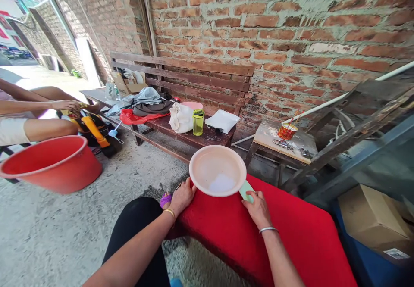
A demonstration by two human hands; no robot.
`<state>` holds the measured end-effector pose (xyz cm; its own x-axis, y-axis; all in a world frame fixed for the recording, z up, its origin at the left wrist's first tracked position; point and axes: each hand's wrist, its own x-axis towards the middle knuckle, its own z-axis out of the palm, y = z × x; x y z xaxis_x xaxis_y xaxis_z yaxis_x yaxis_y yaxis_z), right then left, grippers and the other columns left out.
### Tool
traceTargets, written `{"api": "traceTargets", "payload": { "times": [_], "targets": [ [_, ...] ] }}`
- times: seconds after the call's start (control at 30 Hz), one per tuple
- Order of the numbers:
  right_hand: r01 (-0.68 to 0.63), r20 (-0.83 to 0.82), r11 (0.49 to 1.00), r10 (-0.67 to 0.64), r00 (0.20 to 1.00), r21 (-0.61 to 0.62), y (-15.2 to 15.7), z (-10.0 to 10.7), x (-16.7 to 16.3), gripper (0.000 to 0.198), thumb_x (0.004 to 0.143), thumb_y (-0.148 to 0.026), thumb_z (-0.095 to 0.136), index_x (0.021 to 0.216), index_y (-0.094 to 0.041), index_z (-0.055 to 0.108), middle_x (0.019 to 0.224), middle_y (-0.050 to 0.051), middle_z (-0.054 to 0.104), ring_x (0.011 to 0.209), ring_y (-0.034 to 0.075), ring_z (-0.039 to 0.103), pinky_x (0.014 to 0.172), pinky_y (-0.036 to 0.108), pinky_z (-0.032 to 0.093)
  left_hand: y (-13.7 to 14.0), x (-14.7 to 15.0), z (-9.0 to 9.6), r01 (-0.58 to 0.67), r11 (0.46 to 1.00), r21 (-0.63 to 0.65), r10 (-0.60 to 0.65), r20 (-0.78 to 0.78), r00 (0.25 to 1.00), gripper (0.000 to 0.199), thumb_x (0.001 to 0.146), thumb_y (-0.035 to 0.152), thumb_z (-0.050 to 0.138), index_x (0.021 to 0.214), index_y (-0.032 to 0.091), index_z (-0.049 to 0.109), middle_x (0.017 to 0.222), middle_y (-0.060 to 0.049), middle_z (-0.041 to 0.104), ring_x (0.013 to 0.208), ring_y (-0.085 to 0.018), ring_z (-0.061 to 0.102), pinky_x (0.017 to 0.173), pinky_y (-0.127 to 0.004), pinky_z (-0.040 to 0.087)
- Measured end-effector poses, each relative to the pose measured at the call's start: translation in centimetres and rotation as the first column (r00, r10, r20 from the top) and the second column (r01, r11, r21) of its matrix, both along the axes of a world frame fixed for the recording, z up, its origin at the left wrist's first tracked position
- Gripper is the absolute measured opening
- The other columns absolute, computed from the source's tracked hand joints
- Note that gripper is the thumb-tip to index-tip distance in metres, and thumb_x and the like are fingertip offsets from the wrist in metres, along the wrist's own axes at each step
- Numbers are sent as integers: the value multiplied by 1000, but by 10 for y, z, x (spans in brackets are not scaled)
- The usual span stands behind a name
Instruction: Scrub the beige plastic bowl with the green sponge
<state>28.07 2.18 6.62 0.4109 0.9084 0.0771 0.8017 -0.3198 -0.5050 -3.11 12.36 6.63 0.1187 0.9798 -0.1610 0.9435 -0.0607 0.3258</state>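
Observation:
A pale pink bowl (199,162) with a light green handle (246,191) is over a red-covered table (226,222). Something white (222,183) lies in its bottom; whether powder or liquid I cannot tell. My right hand (258,209), with a silver bangle at the wrist, is closed round the handle. At the bowl's lower left side is my left hand (182,198), wearing a gold bangle. Its fingers are bent against the bowl beside the table's edge, their tips partly hidden.
A wooden bench (210,73) along the brick wall holds a yellow-green bottle (198,123), a white bag (181,118) and clothes (148,99). On a small table (268,134) stands a red patterned tub (286,132). Cardboard box (371,213) at right; red basin (64,173) at left, near a seated person (35,106).

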Motion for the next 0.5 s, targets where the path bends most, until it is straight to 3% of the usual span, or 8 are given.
{"api": "traceTargets", "payload": {
  "times": [0.1,0.2,0.3,0.37,0.43,0.5],
  "targets": [
    [68,35,998,-67,997,-17,-27,2,30,40,74,-40,58,109,-25,71,106,6,58,97,22,62,92,32,49,1,0,-1,5,1000,9,-5,-1,1000,50,102,52,29,136,19,45,117,-18,64,112,-32,65,89,-42,49],
    [227,93,973,-223,970,-31,-84,15,88,47,71,-45,53,106,-19,72,98,12,57,94,30,62,93,42,49,0,0,0,1,1000,13,-1,7,1000,50,102,52,28,135,19,46,116,-18,65,111,-32,66,89,-43,49],
    [405,152,914,-396,906,-34,-156,28,148,45,70,-53,48,95,-25,72,76,13,53,82,38,61,84,55,48,0,0,1,-2,1000,5,2,13,1000,50,102,52,26,134,18,47,117,-18,64,111,-33,66,90,-45,49],
    [551,201,834,-536,820,-26,-201,31,174,39,70,-60,46,86,-34,70,63,9,45,72,42,59,74,59,46,1,0,0,-2,1000,0,2,18,1000,51,102,52,25,133,18,47,117,-19,64,112,-33,66,90,-45,49],
    [598,207,801,-585,784,2,-233,29,180,36,70,-65,46,84,-40,67,62,9,45,74,44,59,72,60,45,3,0,-2,-5,1000,-7,5,25,1000,52,101,53,25,133,18,47,117,-19,65,111,-33,66,91,-46,49],
    [523,133,851,-525,841,54,-246,24,163,38,70,-67,49,89,-39,67,73,12,56,88,44,61,79,60,47,4,-1,-4,-11,1000,-19,11,31,999,54,101,56,26,133,18,46,117,-19,65,110,-34,67,91,-47,49]
  ]
}}
